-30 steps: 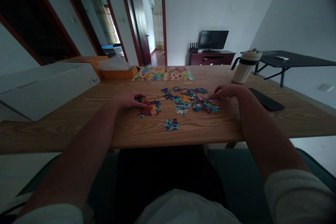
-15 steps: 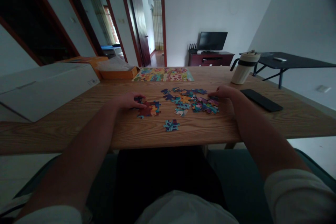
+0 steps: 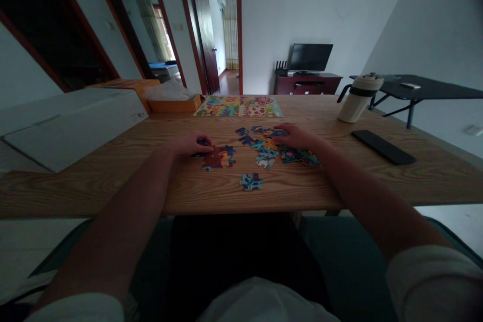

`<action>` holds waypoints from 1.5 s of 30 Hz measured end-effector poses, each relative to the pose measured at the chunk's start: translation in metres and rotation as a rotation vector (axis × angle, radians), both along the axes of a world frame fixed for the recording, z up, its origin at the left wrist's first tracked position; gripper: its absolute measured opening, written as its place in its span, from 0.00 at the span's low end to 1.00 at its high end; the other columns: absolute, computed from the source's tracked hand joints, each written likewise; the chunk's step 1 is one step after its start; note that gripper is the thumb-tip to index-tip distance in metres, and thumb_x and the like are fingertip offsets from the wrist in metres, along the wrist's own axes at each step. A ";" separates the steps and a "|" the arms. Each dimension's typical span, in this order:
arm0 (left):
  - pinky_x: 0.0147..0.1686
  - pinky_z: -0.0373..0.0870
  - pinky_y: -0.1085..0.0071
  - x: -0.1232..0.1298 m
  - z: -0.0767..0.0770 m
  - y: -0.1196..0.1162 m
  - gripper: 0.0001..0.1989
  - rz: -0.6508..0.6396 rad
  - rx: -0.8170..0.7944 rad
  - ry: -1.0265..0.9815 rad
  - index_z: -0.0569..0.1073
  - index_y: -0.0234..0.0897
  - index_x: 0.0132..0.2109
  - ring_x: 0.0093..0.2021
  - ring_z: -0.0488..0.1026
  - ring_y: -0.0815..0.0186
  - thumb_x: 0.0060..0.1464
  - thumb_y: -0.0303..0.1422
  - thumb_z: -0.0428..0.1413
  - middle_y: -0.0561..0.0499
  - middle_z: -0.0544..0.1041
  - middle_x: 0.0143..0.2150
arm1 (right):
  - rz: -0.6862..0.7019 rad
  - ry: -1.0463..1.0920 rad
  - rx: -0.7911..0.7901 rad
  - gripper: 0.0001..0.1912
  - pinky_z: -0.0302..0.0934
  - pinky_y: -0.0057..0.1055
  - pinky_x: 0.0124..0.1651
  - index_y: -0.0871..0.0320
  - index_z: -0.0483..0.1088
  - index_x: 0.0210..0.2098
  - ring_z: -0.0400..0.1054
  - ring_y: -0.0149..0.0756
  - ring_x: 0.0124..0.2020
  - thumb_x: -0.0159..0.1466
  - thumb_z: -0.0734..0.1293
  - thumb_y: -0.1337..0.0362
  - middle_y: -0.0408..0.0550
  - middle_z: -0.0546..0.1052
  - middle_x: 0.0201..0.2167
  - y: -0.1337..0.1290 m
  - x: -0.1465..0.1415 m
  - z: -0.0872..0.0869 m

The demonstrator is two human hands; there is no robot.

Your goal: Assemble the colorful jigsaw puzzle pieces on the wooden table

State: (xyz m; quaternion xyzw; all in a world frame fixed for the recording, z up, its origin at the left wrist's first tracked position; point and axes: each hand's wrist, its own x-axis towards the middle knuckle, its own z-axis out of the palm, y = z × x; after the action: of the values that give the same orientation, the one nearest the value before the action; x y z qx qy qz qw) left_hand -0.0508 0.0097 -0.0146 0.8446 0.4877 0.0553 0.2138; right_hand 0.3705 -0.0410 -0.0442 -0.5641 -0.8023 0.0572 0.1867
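Note:
On the wooden table (image 3: 211, 196), my left hand (image 3: 192, 144) is closed on a dark puzzle piece (image 3: 204, 142) at the left edge of a joined reddish puzzle section (image 3: 219, 157). My right hand (image 3: 292, 136) reaches over the pile of loose pieces (image 3: 267, 146), its fingers apart and touching the pile's upper right side; no held piece shows. A teal joined cluster (image 3: 251, 181) lies nearer the front edge, apart from the pile.
A colourful picture sheet (image 3: 241, 106) lies behind the pile. White box (image 3: 75, 128) and orange box (image 3: 175, 104) stand at the left. At the right are a black flat object (image 3: 383, 147) and a cream jug (image 3: 360, 99).
My right hand has moved left from the pile's right edge to over its upper part. My left hand stays at the reddish section. The whole view has shifted slightly.

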 end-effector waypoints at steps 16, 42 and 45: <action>0.44 0.71 0.64 0.001 -0.001 -0.001 0.29 0.038 0.024 0.008 0.80 0.42 0.45 0.47 0.77 0.53 0.45 0.58 0.61 0.46 0.82 0.46 | -0.071 -0.008 0.129 0.12 0.64 0.40 0.57 0.56 0.78 0.46 0.73 0.48 0.52 0.64 0.70 0.61 0.54 0.81 0.48 -0.005 -0.006 0.008; 0.48 0.70 0.63 -0.001 -0.001 0.002 0.33 0.055 0.018 0.033 0.80 0.42 0.53 0.52 0.76 0.51 0.45 0.57 0.62 0.44 0.82 0.52 | -0.025 0.061 -0.199 0.29 0.70 0.37 0.47 0.53 0.76 0.57 0.77 0.43 0.41 0.57 0.77 0.53 0.50 0.83 0.45 -0.010 0.007 0.007; 0.47 0.70 0.64 -0.001 -0.003 0.003 0.33 0.058 0.012 0.027 0.80 0.42 0.53 0.51 0.76 0.51 0.45 0.57 0.62 0.45 0.82 0.52 | -0.025 0.135 -0.108 0.27 0.69 0.36 0.48 0.55 0.74 0.54 0.76 0.44 0.44 0.56 0.77 0.58 0.51 0.82 0.47 -0.012 0.004 0.008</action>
State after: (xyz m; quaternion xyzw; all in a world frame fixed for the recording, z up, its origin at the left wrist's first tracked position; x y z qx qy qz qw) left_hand -0.0517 0.0127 -0.0177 0.8322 0.5143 0.0532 0.2004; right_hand 0.3740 -0.0527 -0.0363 -0.5783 -0.7765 0.1357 0.2104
